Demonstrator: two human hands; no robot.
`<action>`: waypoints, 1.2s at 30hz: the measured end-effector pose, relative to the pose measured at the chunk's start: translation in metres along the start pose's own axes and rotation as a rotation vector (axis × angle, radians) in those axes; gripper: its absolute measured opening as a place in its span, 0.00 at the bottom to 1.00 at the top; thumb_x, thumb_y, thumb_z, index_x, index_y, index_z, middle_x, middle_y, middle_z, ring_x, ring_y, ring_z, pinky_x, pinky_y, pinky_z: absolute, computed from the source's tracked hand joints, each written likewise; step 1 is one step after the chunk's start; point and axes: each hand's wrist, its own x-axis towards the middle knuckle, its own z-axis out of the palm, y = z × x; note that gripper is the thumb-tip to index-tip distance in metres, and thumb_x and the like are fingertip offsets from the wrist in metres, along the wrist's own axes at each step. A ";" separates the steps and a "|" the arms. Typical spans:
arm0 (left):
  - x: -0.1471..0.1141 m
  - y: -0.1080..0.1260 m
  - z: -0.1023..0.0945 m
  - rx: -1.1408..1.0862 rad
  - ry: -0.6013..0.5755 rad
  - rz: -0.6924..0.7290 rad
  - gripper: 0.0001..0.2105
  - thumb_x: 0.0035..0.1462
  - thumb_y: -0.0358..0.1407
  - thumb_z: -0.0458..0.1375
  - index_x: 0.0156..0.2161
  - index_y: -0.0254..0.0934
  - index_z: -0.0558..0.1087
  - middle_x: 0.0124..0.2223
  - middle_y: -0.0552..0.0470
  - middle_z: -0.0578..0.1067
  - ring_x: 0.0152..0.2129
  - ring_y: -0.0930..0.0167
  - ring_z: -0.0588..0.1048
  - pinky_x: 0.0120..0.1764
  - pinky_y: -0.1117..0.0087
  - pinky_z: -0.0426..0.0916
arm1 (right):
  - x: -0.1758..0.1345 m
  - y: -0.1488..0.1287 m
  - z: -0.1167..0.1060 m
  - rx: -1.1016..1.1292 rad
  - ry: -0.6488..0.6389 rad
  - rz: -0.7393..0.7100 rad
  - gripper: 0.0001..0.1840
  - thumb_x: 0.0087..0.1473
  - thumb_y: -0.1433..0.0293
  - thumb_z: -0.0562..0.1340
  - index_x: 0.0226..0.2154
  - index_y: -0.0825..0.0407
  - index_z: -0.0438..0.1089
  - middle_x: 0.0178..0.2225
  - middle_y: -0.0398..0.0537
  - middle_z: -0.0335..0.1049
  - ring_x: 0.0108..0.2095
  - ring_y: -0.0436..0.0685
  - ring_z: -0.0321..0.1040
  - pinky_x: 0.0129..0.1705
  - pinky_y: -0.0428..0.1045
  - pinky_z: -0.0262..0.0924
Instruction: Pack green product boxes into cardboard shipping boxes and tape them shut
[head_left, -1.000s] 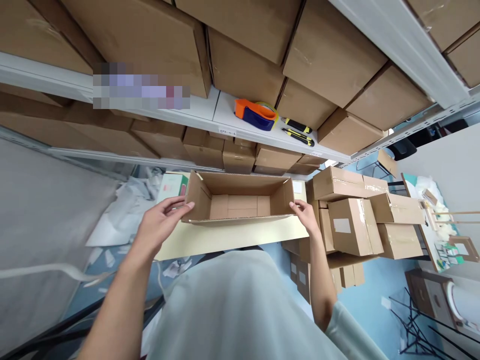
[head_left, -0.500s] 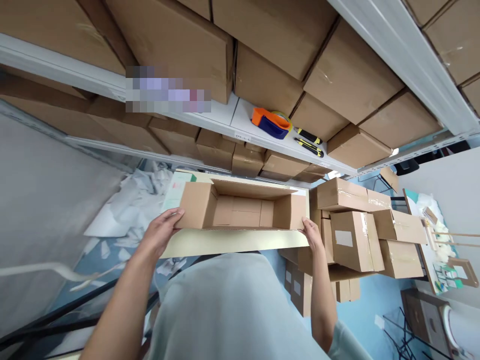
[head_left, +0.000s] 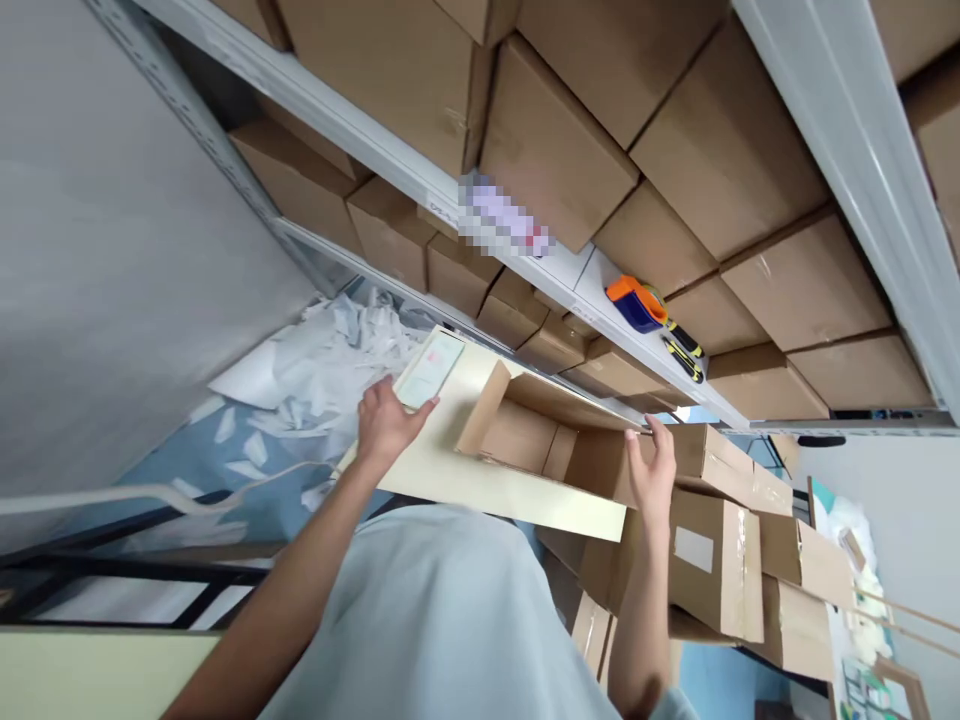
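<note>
Unsealed cardboard box (head_left: 525, 435) sat on right part of table (head_left: 517, 495). Left hand (head_left: 394, 425) spread at pale pack's (head_left: 435, 368) near end, right hand (head_left: 651, 468) unclosed by box's right end; contact unclear for both. Box looked light, fairly stiff, flaps bendy; best hold, both end walls.

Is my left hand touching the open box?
Apart: the head view shows a stretch of pale table between the left hand and the box.
</note>
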 end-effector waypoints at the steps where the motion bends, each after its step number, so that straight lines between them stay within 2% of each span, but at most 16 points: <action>1: 0.002 -0.004 0.006 0.102 -0.001 0.037 0.46 0.53 0.42 0.71 0.71 0.22 0.61 0.75 0.16 0.60 0.75 0.37 0.57 0.74 0.38 0.54 | 0.005 -0.022 0.012 0.000 -0.037 -0.057 0.31 0.69 0.47 0.63 0.63 0.50 0.74 0.64 0.63 0.74 0.66 0.69 0.70 0.71 0.68 0.62; 4: 0.009 -0.013 0.024 0.325 -0.025 0.086 0.49 0.58 0.45 0.68 0.75 0.18 0.53 0.76 0.11 0.55 0.76 0.32 0.54 0.70 0.33 0.58 | 0.014 -0.085 0.048 -0.006 -0.164 -0.188 0.28 0.72 0.50 0.63 0.64 0.48 0.74 0.66 0.62 0.72 0.68 0.69 0.68 0.71 0.68 0.63; 7: 0.020 -0.019 0.036 0.375 -0.065 0.082 0.51 0.61 0.49 0.66 0.76 0.17 0.50 0.76 0.10 0.54 0.74 0.31 0.55 0.67 0.34 0.63 | 0.017 -0.133 0.079 -0.036 -0.295 -0.286 0.27 0.75 0.51 0.61 0.67 0.46 0.72 0.68 0.60 0.69 0.70 0.69 0.66 0.72 0.68 0.63; 9: 0.027 -0.022 0.040 0.367 -0.082 0.075 0.52 0.62 0.50 0.65 0.77 0.17 0.48 0.75 0.10 0.56 0.73 0.33 0.58 0.65 0.37 0.67 | 0.017 -0.154 0.094 -0.060 -0.361 -0.332 0.26 0.75 0.53 0.60 0.68 0.44 0.71 0.70 0.59 0.67 0.71 0.70 0.65 0.71 0.69 0.64; 15: 0.038 -0.031 0.042 0.360 -0.112 0.068 0.46 0.62 0.39 0.61 0.77 0.16 0.49 0.73 0.12 0.62 0.70 0.37 0.64 0.63 0.41 0.70 | 0.014 -0.182 0.121 -0.101 -0.452 -0.385 0.27 0.76 0.54 0.60 0.70 0.43 0.70 0.71 0.58 0.66 0.73 0.72 0.63 0.72 0.71 0.63; 19: 0.029 -0.029 0.037 0.336 -0.075 0.092 0.43 0.62 0.38 0.60 0.76 0.18 0.54 0.75 0.13 0.60 0.74 0.35 0.59 0.69 0.37 0.61 | 0.010 -0.182 0.122 -0.126 -0.451 -0.369 0.27 0.75 0.54 0.60 0.69 0.44 0.71 0.72 0.59 0.66 0.73 0.72 0.63 0.71 0.71 0.64; 22: 0.011 -0.015 0.031 0.251 -0.073 0.187 0.37 0.67 0.43 0.58 0.74 0.21 0.60 0.76 0.17 0.61 0.77 0.36 0.54 0.73 0.37 0.54 | 0.009 -0.166 0.108 -0.149 -0.392 -0.331 0.27 0.75 0.53 0.60 0.69 0.44 0.71 0.71 0.60 0.66 0.71 0.71 0.65 0.71 0.70 0.65; 25: -0.015 0.010 0.024 0.071 -0.114 0.291 0.34 0.71 0.51 0.53 0.71 0.27 0.67 0.74 0.24 0.67 0.76 0.41 0.59 0.74 0.40 0.55 | 0.005 -0.130 0.077 -0.209 -0.282 -0.271 0.28 0.75 0.50 0.59 0.68 0.44 0.72 0.70 0.61 0.67 0.70 0.71 0.66 0.70 0.71 0.65; 28: -0.045 0.037 0.018 -0.145 -0.169 0.326 0.31 0.72 0.55 0.52 0.70 0.36 0.71 0.71 0.34 0.73 0.72 0.49 0.67 0.73 0.46 0.60 | -0.006 -0.075 0.033 -0.301 -0.140 -0.189 0.33 0.73 0.45 0.58 0.66 0.48 0.73 0.69 0.64 0.68 0.70 0.74 0.67 0.69 0.72 0.65; 32: -0.074 0.063 0.017 -0.308 -0.181 0.317 0.32 0.65 0.57 0.61 0.67 0.42 0.74 0.68 0.38 0.77 0.67 0.51 0.74 0.68 0.53 0.69 | -0.023 0.013 -0.025 -0.395 0.055 -0.018 0.51 0.64 0.31 0.55 0.65 0.57 0.73 0.69 0.75 0.67 0.70 0.84 0.66 0.66 0.74 0.67; 34: -0.080 0.067 0.019 -0.321 -0.156 0.315 0.31 0.62 0.55 0.64 0.65 0.43 0.75 0.66 0.39 0.79 0.63 0.52 0.78 0.64 0.54 0.73 | -0.027 0.057 -0.043 -0.435 0.079 0.074 0.63 0.56 0.24 0.53 0.65 0.61 0.72 0.66 0.80 0.69 0.67 0.89 0.68 0.61 0.74 0.70; 36: -0.083 0.066 0.019 -0.330 -0.138 0.295 0.28 0.62 0.51 0.63 0.62 0.41 0.76 0.61 0.40 0.82 0.54 0.55 0.83 0.58 0.55 0.77 | -0.028 0.093 -0.050 -0.434 0.021 0.187 0.66 0.49 0.21 0.53 0.63 0.61 0.74 0.56 0.79 0.79 0.58 0.90 0.76 0.52 0.72 0.75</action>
